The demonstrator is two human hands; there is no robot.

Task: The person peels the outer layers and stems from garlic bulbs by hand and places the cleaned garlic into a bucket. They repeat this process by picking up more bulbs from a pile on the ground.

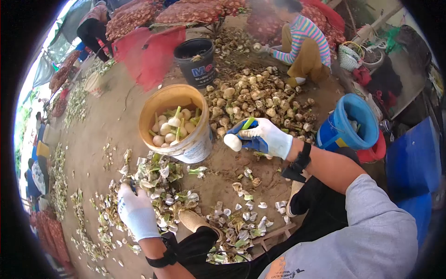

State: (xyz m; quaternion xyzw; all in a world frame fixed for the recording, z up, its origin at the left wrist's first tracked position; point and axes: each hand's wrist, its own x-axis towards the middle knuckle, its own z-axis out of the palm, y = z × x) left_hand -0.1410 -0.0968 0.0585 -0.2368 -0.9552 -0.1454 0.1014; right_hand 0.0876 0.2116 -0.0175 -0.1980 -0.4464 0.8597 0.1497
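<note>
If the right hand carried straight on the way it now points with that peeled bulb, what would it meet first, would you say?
Most likely the tan bucket. The right hand points left, holding the peeled bulb out ahead of it, and the bucket's near wall stands just beyond the bulb. Depth is unclear, so it might pass slightly in front.

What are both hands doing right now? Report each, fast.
Left hand: closed around a small dark tool, low over the peelings.
Right hand: closed on a peeled garlic bulb.

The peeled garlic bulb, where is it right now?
In the head view, the peeled garlic bulb sits in the gloved right hand, just right of the tan bucket and in front of the unpeeled garlic pile.
</note>
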